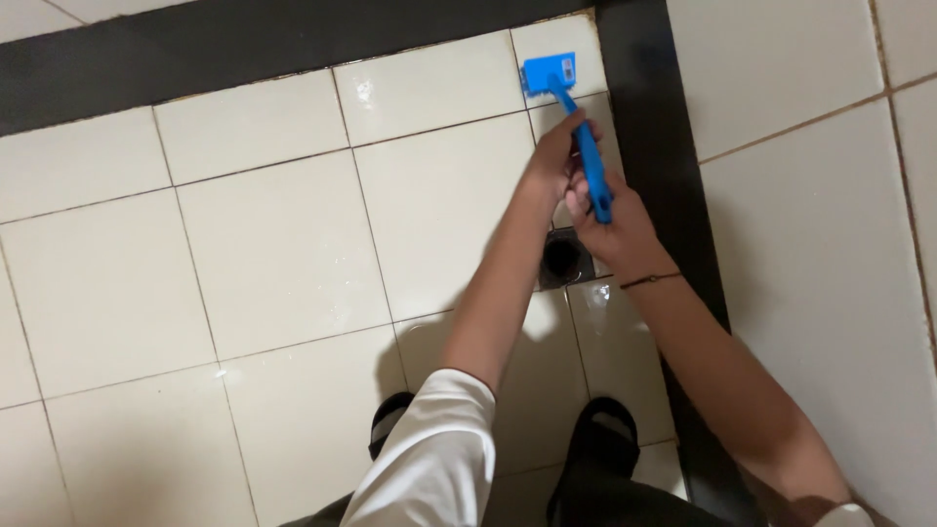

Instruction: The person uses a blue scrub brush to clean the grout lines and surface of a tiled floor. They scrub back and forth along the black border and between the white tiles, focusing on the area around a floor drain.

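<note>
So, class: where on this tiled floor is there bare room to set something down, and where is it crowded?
Free: the pale tiles left of the arms, below the dark strip. Crowded: the far corner, where both hands grip the blue brush above the drain.

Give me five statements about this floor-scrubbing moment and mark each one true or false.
1. Both hands hold the blue brush by its handle. True: the left hand and the right hand each close a grip on it.
2. The brush head rests on a black tile. False: it lies on a white floor tile in the corner, beside the black border strips.
3. A floor drain sits below the hands. True.
4. The right wrist is bare. False: a thin dark band circles it.
5. The person stands barefoot. False: dark sandals show on the feet.
</note>
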